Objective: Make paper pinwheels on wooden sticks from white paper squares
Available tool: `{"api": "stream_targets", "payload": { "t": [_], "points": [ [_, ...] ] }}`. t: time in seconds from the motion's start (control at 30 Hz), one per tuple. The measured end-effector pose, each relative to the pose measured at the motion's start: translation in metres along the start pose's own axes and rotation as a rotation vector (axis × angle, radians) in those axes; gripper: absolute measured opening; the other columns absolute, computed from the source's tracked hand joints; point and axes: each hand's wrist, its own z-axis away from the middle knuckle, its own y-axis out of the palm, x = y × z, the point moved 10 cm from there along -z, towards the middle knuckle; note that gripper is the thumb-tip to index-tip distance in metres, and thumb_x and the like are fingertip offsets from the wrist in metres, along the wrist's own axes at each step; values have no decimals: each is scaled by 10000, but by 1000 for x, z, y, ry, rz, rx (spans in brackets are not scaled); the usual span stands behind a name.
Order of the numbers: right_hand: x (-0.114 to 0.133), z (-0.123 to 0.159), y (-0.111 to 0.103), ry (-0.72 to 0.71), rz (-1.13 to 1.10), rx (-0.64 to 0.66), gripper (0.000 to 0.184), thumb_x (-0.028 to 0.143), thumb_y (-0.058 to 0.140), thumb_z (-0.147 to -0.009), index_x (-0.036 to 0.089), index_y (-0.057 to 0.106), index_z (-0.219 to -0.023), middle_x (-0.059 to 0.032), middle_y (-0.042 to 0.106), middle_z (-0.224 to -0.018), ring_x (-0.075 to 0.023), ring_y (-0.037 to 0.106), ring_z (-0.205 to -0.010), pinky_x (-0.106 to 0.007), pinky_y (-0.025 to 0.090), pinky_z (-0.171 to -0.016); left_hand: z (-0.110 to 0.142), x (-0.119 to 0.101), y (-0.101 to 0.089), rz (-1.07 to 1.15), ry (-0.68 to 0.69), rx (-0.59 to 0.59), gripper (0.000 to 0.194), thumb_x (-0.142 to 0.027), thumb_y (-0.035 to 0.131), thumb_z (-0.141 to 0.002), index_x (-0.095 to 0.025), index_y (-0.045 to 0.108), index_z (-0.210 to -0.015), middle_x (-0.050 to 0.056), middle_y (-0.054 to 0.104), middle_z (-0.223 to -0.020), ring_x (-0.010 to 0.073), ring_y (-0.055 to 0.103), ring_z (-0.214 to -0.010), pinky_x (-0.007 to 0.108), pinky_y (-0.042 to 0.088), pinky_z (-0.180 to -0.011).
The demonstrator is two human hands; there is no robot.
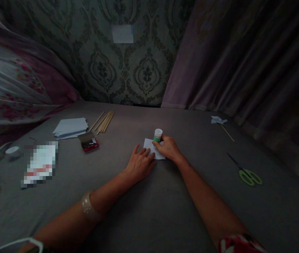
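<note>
Paper (148,143) lies flat on the gray cloth (160,211) before me — my left hand (140,162) presses it, fingers spread, gripping nothing. My right hand (168,148) curls closed around a white-capped glue stick (158,135) over the sheet; green-handled scissors (247,174) lie well off to the right.
</note>
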Motion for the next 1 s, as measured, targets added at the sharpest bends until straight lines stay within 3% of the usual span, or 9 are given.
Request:
{"api": "stream_targets", "payload": {
  "t": [0.2,0.37,0.57,1.0],
  "points": [
    [-5,1,0,-17,-56,13,190,294,632,-771,161,645,-906,-92,716,-873,-217,665,-817,-277,466,-731,0,1,3,-2,-5,-14,332,-357,408,-922,-199,572,-1164,106,620,-1177,261,548,-1130,544,207,-1078],
    [-21,-1,-22,89,-84,-117,191,306,617,-777,138,647,-864,-100,713,-839,-217,662,-793,-279,470,-706,1,2,2,8,-15,-13,330,-352,411,-924,-204,568,-1173,117,601,-1218,266,534,-1137,543,221,-1055],
    [-6,3,-8,2,-123,-10,187,298,632,-762,152,653,-877,-78,716,-840,-203,666,-793,-270,473,-720,2,7,3,64,-17,-14,342,-371,406,-915,-221,543,-1191,116,509,-1345,286,506,-1129,528,296,-977],
    [5,2,5,-66,-21,38,183,287,608,-783,158,647,-906,-81,710,-839,-206,657,-790,-278,467,-720,0,9,10,64,14,-8,408,-392,363,-921,-296,500,-1294,111,477,-1378,318,453,-1196,584,241,-1007]
  ]
}}
